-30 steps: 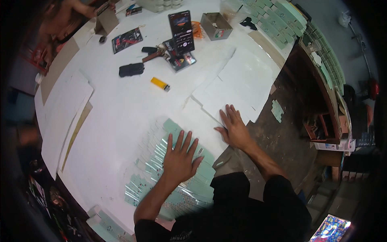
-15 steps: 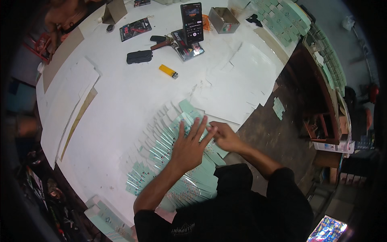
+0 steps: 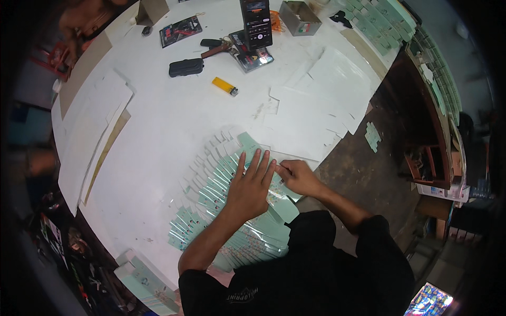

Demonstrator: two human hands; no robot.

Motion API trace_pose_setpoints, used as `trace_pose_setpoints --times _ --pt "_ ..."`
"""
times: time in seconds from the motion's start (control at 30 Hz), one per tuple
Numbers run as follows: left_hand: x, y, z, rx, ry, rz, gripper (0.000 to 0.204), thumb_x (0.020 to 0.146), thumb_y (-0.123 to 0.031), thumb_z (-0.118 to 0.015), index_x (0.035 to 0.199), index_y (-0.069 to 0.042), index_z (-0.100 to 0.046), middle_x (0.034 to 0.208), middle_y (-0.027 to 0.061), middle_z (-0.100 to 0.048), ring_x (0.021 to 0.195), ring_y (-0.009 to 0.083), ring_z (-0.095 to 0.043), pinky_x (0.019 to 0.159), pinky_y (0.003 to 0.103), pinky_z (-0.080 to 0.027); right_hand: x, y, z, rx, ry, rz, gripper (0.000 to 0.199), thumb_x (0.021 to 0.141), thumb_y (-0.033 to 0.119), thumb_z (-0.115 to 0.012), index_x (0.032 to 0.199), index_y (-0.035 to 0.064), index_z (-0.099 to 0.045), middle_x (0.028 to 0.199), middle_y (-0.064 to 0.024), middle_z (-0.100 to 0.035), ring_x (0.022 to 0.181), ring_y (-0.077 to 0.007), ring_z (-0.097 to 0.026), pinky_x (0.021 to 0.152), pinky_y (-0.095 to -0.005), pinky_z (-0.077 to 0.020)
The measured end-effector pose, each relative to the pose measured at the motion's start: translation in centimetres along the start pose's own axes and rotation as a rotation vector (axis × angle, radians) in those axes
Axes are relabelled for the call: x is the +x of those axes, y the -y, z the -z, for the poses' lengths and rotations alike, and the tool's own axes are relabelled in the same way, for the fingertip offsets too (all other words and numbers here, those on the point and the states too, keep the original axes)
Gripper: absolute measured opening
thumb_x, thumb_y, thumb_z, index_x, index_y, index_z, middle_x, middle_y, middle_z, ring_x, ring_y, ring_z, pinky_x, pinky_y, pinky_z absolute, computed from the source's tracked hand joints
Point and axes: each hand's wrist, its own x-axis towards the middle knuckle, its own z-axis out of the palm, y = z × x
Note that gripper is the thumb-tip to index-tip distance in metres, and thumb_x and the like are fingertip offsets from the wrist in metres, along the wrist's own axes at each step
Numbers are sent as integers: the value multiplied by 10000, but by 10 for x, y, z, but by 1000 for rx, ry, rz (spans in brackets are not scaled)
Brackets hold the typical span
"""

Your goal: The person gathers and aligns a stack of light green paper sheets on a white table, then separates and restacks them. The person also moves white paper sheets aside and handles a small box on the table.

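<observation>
A wide fan of overlapping pale green flat cartons (image 3: 252,234), some with shiny clear strips, covers the table's near edge in front of me. My left hand (image 3: 249,185) lies flat on the upper part of the fan, its fingers stretched out and only slightly apart. Just right of those fingertips, my right hand (image 3: 299,178) is closed, its curled fingers at the right edge of the top flat carton (image 3: 284,206). Part of that edge is hidden by the hand.
Beyond the fan stand a yellow lighter (image 3: 225,86), a black case (image 3: 186,67) and an upright phone (image 3: 257,23). White sheets (image 3: 321,100) lie at right, more sheets (image 3: 100,121) at left. Green cartons (image 3: 147,284) are stacked at lower left. A person (image 3: 87,23) sits at far left.
My left hand's fingers have drawn closer together on the cartons. My right hand stays beside them with its fingers curled. The whole view has shifted slightly.
</observation>
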Motion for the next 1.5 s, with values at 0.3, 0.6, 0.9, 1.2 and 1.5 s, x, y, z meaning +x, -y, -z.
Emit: trace_pose_setpoints --times 0.3,0.6,0.9,1.2,1.5 --pt "-1 -7 31 -196 146 114 977 958 -711 -583 1474 115 -506 1617 324 -404 1564 459 -307 1291 638 -122 6 -52 47 -702 -425 518 558 908 154 -775 1431 58 -607 1247 -211 -692 1102 -381 -709 921 -450 -576" --pt "-4 -2 10 -36 55 175 689 1036 -460 -581 1509 38 -519 1569 308 -481 1501 478 -400 1252 624 -233 18 -24 17 -877 -408 454 621 982 329 -719 1413 -92 -570 1078 -238 -585 953 -347 -570 798 -425 -499" --pt "9 -4 16 136 220 -5 821 936 -280 -682 1647 -51 -339 1707 288 -266 1607 477 -195 1283 677 -116 26 -7 -14 -58 20 95 231 961 90 -579 1122 -49 -668 1001 -310 -701 958 -479 -687 817 -488 -556" --pt "4 2 29 -219 249 -6 1523 577 -1009 -652 1627 44 -320 1711 331 -206 1610 505 -127 1269 711 -34 23 -53 64 -505 -552 323 513 949 -41 -591 1456 35 -568 1204 -252 -722 1057 -431 -728 870 -474 -601" --pt "0 -5 -10 -157 119 36 805 1027 -546 -551 1584 23 -431 1595 322 -450 1552 459 -345 1291 644 -147 32 -34 28 -775 -416 503 531 937 172 -770 1374 -87 -616 1085 -256 -581 1018 -404 -551 854 -495 -449"
